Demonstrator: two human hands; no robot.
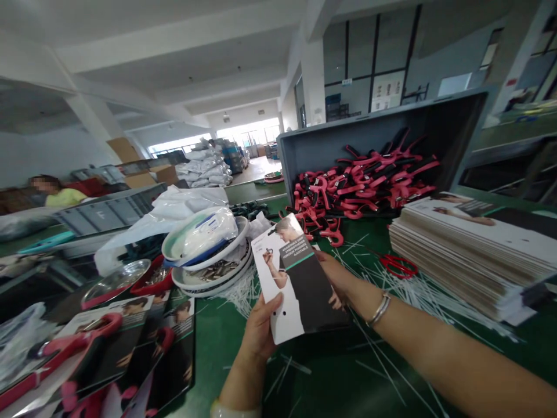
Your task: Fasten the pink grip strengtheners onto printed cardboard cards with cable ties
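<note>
A printed packaging card (311, 296) with white and black halves and "adjustable grip strengthener" lettering is tilted up in front of me. My left hand (261, 322) grips its lower left edge, thumb on the front. Behind its right edge, my right hand (337, 276) is closed on it, most fingers hidden. Red-and-black hand grips (361, 180) fill a grey crate (391, 113) lying on its side beyond the card. A thick stack of the same cards (456, 261) stands to the right. At lower left, cards with grips fastened on them (100, 348) lie overlapping.
White cable ties (435, 302) are strewn over the green table (209, 342). Red-handled scissors (398, 266) lie beside the card stack. Stacked bowls (209, 278), a metal dish (115, 281) and a red tray (150, 281) stand left. Another person (61, 194) is far left.
</note>
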